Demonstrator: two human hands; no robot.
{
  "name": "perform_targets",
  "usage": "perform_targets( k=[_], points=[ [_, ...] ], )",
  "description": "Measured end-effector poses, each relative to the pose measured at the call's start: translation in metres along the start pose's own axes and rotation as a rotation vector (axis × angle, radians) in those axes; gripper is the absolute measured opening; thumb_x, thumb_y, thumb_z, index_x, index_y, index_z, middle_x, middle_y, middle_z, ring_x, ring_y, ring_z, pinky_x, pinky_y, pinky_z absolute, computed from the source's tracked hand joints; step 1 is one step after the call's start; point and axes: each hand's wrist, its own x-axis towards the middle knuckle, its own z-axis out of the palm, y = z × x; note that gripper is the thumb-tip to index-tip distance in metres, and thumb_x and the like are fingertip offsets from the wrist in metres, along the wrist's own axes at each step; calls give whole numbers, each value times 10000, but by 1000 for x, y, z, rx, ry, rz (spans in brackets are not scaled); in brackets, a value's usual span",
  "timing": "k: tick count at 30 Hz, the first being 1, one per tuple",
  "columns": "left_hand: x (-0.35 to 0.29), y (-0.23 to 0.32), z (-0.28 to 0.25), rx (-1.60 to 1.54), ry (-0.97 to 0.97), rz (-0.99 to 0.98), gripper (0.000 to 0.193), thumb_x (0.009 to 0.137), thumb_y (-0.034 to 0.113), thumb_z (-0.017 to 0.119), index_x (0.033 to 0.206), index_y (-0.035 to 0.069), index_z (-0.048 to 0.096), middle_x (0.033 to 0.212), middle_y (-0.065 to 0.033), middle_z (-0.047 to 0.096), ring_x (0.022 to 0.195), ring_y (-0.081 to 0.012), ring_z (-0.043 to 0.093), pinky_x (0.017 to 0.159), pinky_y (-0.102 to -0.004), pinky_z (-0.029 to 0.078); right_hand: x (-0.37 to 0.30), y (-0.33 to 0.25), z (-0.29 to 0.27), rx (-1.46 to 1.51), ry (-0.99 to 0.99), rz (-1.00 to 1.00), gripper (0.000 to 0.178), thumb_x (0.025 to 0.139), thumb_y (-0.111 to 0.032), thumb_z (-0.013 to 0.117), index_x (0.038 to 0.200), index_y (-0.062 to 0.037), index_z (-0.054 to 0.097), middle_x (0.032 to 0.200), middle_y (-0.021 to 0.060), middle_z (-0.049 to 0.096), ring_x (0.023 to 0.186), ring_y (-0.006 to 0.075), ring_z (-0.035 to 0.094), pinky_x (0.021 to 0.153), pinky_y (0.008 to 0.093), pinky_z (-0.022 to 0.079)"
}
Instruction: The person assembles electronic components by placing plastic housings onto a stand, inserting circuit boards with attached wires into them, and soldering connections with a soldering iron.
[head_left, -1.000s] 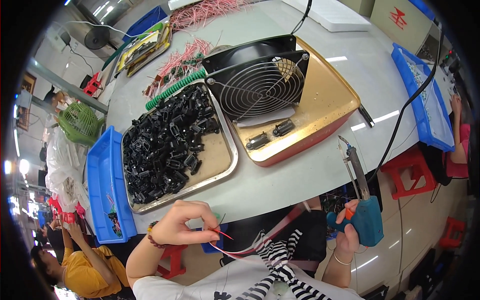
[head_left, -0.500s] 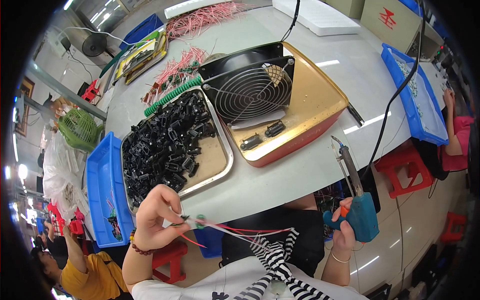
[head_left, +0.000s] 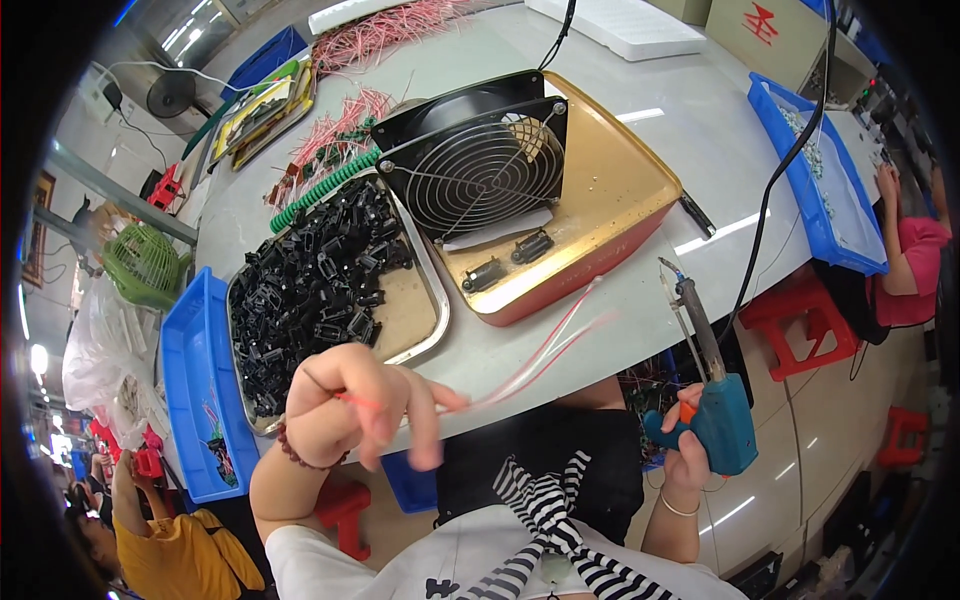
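My left hand (head_left: 365, 405) is raised by the near corner of the metal tray and smeared by motion. It is closed on thin red and white wires (head_left: 530, 372), whose loose ends swing out to the right over the table edge; the part within the fingers is hidden. My right hand (head_left: 686, 462) grips the handle of a teal soldering gun (head_left: 728, 428), its tip pointing up. The metal tray (head_left: 425, 335) holds a heap of small black plastic housings (head_left: 300, 280). Two similar black pieces (head_left: 508, 259) lie on a gold tin lid (head_left: 620, 190).
A black fan with a wire guard (head_left: 485, 180) stands on the tin. Blue bins (head_left: 195, 390) flank the table, one holding small parts (head_left: 820, 180). Bundles of pink wires (head_left: 390, 35) lie at the back. A black cable (head_left: 780, 200) hangs at right. Co-workers sit on both sides.
My left hand has turned over and moved right, swinging the wires upward and away from my lap. The right hand keeps its hold on the soldering gun. The whole view has shifted slightly.
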Motion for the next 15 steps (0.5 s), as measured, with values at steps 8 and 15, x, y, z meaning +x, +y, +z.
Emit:
perform_targets(
  k=[8, 15],
  points=[
    [31, 2, -8, 512, -159, -482, 429, 905, 409, 452, 817, -8, 504, 719, -63, 509, 651, -206, 485, 605, -305, 363, 7, -2, -5, -15, 19, -30, 440, 773, -165, 619, 1144, 48, 517, 1109, 181, 511, 718, 185, 541, 691, 277, 446],
    [70, -17, 5, 823, -87, -301, 87, 866, 83, 648, 835, 7, 676, 761, -50, 623, 726, -156, 558, 622, -286, 426, 8, -1, 3, -9, 24, 11, 432, 758, -148, 605, 1131, 53, 521, 1110, 182, 512, 728, 187, 547, 695, 278, 448]
  ],
)
